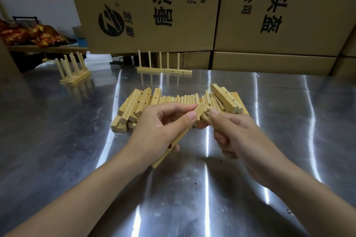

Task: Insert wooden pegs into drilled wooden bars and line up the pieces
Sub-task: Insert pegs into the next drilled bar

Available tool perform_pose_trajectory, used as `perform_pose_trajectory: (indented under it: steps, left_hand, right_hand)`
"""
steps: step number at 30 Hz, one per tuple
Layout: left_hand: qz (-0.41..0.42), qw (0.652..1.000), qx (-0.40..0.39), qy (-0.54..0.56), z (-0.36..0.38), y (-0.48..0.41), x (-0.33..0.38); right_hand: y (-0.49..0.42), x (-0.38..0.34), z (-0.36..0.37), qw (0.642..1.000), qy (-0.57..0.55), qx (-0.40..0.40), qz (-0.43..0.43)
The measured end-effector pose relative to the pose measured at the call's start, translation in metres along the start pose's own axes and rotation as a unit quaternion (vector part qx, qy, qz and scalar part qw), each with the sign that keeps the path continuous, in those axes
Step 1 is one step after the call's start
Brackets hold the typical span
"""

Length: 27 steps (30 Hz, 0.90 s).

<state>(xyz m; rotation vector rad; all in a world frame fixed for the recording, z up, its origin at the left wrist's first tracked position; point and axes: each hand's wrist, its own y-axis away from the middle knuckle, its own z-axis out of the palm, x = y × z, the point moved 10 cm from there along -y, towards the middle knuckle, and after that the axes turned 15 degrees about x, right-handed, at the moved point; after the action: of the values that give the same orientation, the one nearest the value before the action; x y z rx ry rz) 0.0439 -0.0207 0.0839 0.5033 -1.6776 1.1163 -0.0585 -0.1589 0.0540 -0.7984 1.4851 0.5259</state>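
One drilled bar gripped slantwise in left hand; right hand pinches peg against it.

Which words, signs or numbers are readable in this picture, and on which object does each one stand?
"-P头盔": right cardboard box.
"有限公司": same box.
"西区)": same box, small print.
"沧州", then cut off by the frame: left cardboard box.
"地址:河", cut off: same box.
"®": above the round logo on the left box.
Large bold characters on the left box, and the small ones beside the logo: I cannot read them surely.
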Motion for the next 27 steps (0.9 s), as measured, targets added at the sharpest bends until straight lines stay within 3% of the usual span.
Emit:
perform_pose_trajectory:
  steps: [3,7,11,15,20,22,25,27]
  left_hand:
    - [-0.049,0.992,0.109,0.05,-0.033,-0.018,-0.005]
    - [-0.184,0.924,0.202,0.267,-0.07,-0.032,-0.032]
    - [-0.251,0.891,0.207,0.318,-0.069,-0.03,-0.052]
    - [-0.266,0.89,0.179,0.324,-0.058,-0.029,-0.054]
    - [-0.271,0.89,0.183,0.319,-0.052,-0.027,-0.056]
    - [-0.272,0.893,0.186,0.307,-0.049,-0.026,-0.057]
    - [-0.266,0.898,0.188,0.295,-0.046,-0.025,-0.057]
    - [-0.26,0.903,0.184,0.288,-0.045,-0.024,-0.056]
  right_hand:
    - [-0.014,-0.008,-0.035,0.99,0.028,0.118,-0.069]
    - [-0.024,-0.003,-0.062,0.977,0.064,0.184,-0.086]
    - [-0.017,-0.005,-0.045,0.944,0.24,0.15,-0.172]
    - [-0.016,0.0,-0.032,0.931,0.285,0.131,-0.187]
    - [-0.018,-0.008,-0.041,0.914,0.309,0.174,-0.196]
    - [-0.025,-0.024,-0.035,0.878,0.371,0.175,-0.246]
    - [-0.047,-0.033,-0.011,0.775,0.531,0.119,-0.321]
    - [-0.064,-0.026,-0.001,0.729,0.603,0.085,-0.313]
